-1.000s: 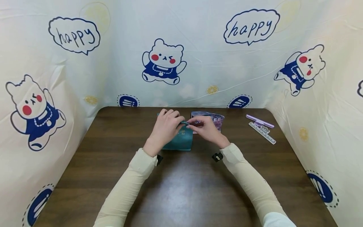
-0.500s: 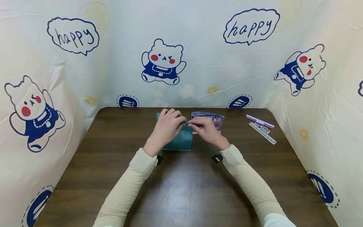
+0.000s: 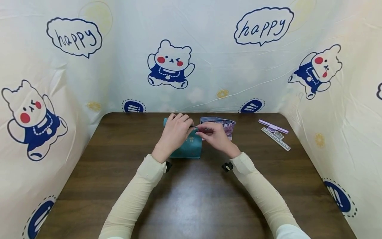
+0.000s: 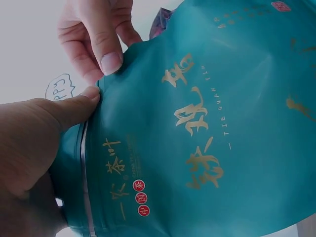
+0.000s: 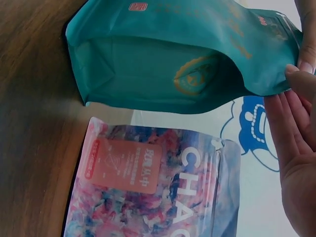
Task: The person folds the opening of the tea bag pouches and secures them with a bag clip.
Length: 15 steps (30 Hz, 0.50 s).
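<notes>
A teal tea bag point(image 3: 188, 147) with gold lettering stands at the table's far middle. In the left wrist view its front and zip strip point(image 4: 85, 168) show close up. My left hand point(image 3: 176, 131) pinches the bag's top edge, covering its upper left part in the head view. My right hand point(image 3: 218, 134) pinches the same edge near its right end, close to the left fingertips. In the right wrist view, the bag's folded side point(image 5: 148, 74) faces me, and the right thumb and fingers point(image 5: 296, 133) hold the top corner.
A purple-and-pink patterned pouch point(image 3: 228, 126) stands just right of the teal bag, partly behind my right hand. Farther right lie a purple sealing clip point(image 3: 274, 126) and a clear-white sealing clip point(image 3: 276, 139). Printed curtain point(image 3: 215, 59) encloses the table's back and sides.
Both hands stay at the bag's top edge with only small finger shifts; the right fingertips have moved slightly along it. The head view has shifted a little. Pouch and clips stay put.
</notes>
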Each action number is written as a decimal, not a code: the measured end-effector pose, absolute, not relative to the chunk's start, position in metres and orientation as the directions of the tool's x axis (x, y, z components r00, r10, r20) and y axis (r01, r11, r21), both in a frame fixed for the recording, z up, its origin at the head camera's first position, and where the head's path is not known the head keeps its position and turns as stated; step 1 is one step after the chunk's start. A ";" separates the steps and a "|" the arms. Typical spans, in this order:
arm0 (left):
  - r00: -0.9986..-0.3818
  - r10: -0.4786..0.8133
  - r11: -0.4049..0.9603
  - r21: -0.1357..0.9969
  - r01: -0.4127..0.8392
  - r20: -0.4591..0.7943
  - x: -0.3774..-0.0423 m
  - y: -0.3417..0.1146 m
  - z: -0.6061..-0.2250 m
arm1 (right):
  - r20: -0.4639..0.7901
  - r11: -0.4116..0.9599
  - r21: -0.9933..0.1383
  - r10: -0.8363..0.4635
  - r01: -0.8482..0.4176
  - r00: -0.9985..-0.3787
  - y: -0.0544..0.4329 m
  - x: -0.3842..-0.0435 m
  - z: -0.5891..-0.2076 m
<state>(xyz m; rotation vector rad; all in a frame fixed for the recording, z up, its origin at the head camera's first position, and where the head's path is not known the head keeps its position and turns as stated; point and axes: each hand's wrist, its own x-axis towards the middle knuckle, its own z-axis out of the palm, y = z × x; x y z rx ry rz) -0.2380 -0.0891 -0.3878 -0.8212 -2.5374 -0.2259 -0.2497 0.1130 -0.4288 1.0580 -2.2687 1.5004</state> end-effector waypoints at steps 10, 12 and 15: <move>-0.744 0.503 0.816 0.043 0.576 0.440 -0.238 -0.087 -0.383 | 0.520 0.267 -0.705 -0.435 -0.657 -0.735 0.113 -0.265 -0.439; -0.745 0.507 0.812 0.050 0.582 0.434 -0.238 -0.086 -0.383 | 0.518 0.264 -0.699 -0.453 -0.664 -0.725 0.114 -0.267 -0.440; -0.744 0.511 0.805 0.062 0.589 0.431 -0.237 -0.087 -0.384 | 0.517 0.258 -0.692 -0.474 -0.674 -0.712 0.115 -0.268 -0.438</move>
